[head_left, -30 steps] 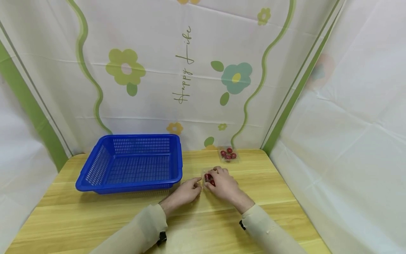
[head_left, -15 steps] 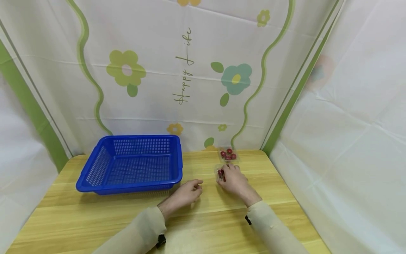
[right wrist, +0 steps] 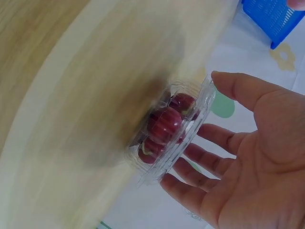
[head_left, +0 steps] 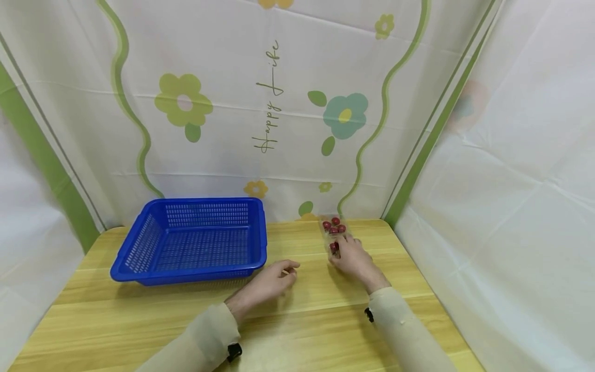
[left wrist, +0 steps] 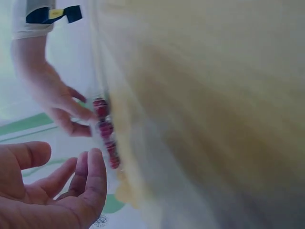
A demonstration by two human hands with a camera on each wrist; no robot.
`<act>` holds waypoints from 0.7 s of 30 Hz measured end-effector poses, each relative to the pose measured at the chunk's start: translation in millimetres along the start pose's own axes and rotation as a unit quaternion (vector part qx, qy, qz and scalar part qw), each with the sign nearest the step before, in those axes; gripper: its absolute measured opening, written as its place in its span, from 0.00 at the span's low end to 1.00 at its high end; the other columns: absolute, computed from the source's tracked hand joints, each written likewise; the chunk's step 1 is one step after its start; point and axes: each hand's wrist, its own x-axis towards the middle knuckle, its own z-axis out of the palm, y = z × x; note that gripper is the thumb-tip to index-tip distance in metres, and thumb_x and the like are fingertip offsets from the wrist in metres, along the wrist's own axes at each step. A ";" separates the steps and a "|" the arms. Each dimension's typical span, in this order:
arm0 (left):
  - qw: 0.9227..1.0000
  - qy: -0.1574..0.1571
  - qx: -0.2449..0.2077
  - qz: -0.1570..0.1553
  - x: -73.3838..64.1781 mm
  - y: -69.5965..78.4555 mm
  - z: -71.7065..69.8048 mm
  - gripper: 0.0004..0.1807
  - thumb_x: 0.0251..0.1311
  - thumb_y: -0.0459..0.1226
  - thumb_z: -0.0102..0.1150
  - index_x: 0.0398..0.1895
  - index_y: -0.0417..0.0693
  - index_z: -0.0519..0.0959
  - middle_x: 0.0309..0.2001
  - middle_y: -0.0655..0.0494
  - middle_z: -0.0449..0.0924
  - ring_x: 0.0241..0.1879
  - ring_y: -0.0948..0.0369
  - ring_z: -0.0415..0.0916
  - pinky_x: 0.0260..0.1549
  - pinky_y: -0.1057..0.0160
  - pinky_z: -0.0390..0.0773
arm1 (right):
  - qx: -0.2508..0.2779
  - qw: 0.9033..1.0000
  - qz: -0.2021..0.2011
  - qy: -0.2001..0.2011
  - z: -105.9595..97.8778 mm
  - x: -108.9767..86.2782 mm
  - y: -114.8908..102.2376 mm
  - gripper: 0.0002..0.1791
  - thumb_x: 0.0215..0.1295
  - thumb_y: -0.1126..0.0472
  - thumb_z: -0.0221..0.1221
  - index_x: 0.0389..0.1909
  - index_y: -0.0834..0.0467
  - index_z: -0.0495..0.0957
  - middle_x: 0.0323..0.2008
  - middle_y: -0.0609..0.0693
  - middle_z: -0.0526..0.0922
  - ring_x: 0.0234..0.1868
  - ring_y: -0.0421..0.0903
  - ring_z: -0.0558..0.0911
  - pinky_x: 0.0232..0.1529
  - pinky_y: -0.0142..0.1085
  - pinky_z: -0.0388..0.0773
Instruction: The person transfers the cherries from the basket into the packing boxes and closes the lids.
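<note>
In the head view my right hand [head_left: 352,257] holds a clear plastic clamshell box [right wrist: 200,112] of round, dark red fruits [right wrist: 164,125] near the back right of the table. The right wrist view shows the thumb at one end of its lid and the fingertips along the other side. Right behind it sits a second clear box [head_left: 346,233] with several red fruits, the two overlapping in the head view. My left hand [head_left: 269,283] hovers over the middle of the table, fingers loosely bent, holding nothing.
A blue perforated plastic basket [head_left: 186,275] stands at the left rear of the wooden table [head_left: 297,336], close to the left hand. A white curtain [head_left: 223,139] with printed flowers hangs behind the table, and more white cloth [head_left: 511,232] lines the right side.
My right hand has moved the box rightward and back, from beside the left hand to right in front of the second box. The left hand has stayed nearly in place.
</note>
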 end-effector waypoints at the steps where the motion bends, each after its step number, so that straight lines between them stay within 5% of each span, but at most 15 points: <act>1: 1.000 0.002 0.004 0.004 -1.8 2.4 -2.1 0.24 0.89 0.39 0.58 0.79 0.39 0.82 0.69 0.39 0.89 0.63 0.49 0.89 0.61 0.44 0.93 | 0.000 1.000 -0.001 0.000 -0.5 0.3 -0.4 0.40 0.83 0.52 0.72 0.85 0.66 0.72 0.87 0.72 0.68 0.85 0.77 0.72 0.78 0.78 0.79; 11: 0.999 -0.016 0.005 0.042 -22.6 22.7 -39.2 0.20 0.94 0.43 0.56 0.76 0.46 0.85 0.68 0.44 0.91 0.61 0.47 0.91 0.59 0.42 0.94 | -0.006 1.000 -0.025 0.009 -8.4 1.1 -12.9 0.35 0.87 0.50 0.68 0.84 0.64 0.75 0.84 0.70 0.75 0.83 0.76 0.76 0.81 0.74 0.79; 16: 0.997 0.027 0.058 0.053 -29.6 27.5 -63.6 0.20 0.94 0.44 0.56 0.76 0.49 0.86 0.67 0.49 0.92 0.62 0.55 0.90 0.57 0.50 0.93 | -0.008 0.999 -0.047 0.023 -16.1 1.6 -22.7 0.35 0.86 0.50 0.69 0.82 0.66 0.77 0.82 0.68 0.78 0.82 0.73 0.78 0.82 0.70 0.80; 21: 0.991 0.051 0.110 0.059 -37.1 25.5 -91.0 0.21 0.94 0.45 0.55 0.78 0.49 0.84 0.71 0.48 0.90 0.66 0.51 0.88 0.64 0.43 0.91 | -0.005 0.997 -0.066 0.039 -23.5 2.5 -31.3 0.35 0.88 0.49 0.67 0.83 0.65 0.76 0.83 0.67 0.78 0.85 0.71 0.76 0.85 0.68 0.78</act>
